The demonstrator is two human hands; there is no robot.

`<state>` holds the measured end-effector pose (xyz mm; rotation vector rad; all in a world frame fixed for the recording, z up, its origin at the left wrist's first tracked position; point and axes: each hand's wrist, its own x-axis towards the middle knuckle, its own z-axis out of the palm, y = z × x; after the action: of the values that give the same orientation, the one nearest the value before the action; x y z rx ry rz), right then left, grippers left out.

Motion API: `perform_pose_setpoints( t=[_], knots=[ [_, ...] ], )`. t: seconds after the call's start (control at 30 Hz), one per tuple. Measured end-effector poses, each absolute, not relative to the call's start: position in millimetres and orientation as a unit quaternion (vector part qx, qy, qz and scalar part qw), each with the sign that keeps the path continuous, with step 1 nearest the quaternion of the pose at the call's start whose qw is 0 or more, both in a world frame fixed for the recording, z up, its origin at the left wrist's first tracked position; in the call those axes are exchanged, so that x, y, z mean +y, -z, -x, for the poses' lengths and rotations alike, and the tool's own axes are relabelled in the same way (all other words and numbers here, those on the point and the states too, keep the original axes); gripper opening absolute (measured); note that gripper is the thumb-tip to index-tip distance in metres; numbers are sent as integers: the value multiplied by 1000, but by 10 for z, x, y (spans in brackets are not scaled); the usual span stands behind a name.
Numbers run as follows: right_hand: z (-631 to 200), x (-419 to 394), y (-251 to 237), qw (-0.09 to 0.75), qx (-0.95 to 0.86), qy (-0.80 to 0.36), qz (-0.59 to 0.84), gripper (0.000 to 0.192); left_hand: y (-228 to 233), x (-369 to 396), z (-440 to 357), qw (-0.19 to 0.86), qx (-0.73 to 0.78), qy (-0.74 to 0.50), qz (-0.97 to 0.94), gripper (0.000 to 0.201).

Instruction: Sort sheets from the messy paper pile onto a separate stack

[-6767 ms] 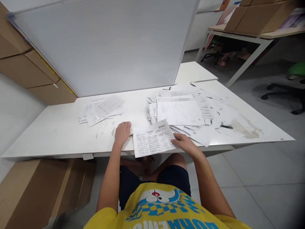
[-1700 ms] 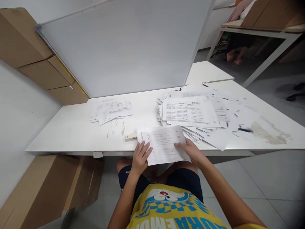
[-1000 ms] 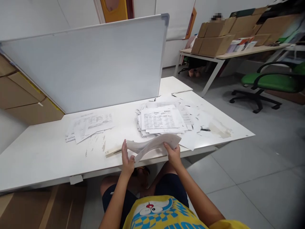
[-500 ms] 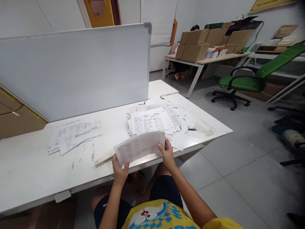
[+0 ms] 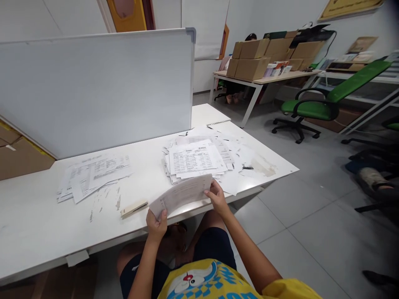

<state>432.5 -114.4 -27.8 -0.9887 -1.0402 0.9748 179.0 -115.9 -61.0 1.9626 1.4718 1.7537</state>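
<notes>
A printed paper sheet (image 5: 183, 193) is held up at the table's front edge, bowed between both hands. My left hand (image 5: 156, 222) is closed on its lower left corner, thumb in front. At the right end, my right hand (image 5: 216, 196) pinches the sheet. Whether it is one sheet or several, I cannot tell. A cream stapler (image 5: 134, 208) lies on the table left of my left hand. Behind the held sheet sits a messy pile of printed papers (image 5: 196, 158). A smaller stack of papers (image 5: 93, 176) lies farther left.
A large whiteboard (image 5: 99, 91) stands upright along the back of the white table (image 5: 28, 220). A cardboard box (image 5: 28, 160) is at the left. Beyond are a desk with cardboard boxes (image 5: 249, 68), a partly hidden person, and a green chair (image 5: 311, 109). Someone's shoe (image 5: 370, 176) shows at far right.
The held sheet has come down slightly and tilted, its printed face now seen more edge-on. More of the stapler shows. The whole view has shifted a little.
</notes>
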Motion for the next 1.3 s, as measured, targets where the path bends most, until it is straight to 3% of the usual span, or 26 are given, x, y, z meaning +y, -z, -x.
perform_pose_setpoints(
  t=[0.3,0.6,0.8,0.93,1.3],
  knots=[
    [-4282,-1164,225,616,-459,-447,458,39,593,-1153,-1781,42,489,-582,-649,35],
    [-4463,-1236,102,517,-516,-456,509,33,265,-1181,-1787,120,584,-514,-617,34],
    [-4456,-1278,14,464,-488,-536,509,36,-37,-972,-1546,-17,607,-374,-701,41],
    [-4378,-1271,18,446,-475,-564,507,32,46,-842,-1395,-26,596,-280,-752,36],
    [-4268,-1279,96,446,-445,-597,498,30,143,-821,-1290,-62,534,-274,-798,43]
  ],
)
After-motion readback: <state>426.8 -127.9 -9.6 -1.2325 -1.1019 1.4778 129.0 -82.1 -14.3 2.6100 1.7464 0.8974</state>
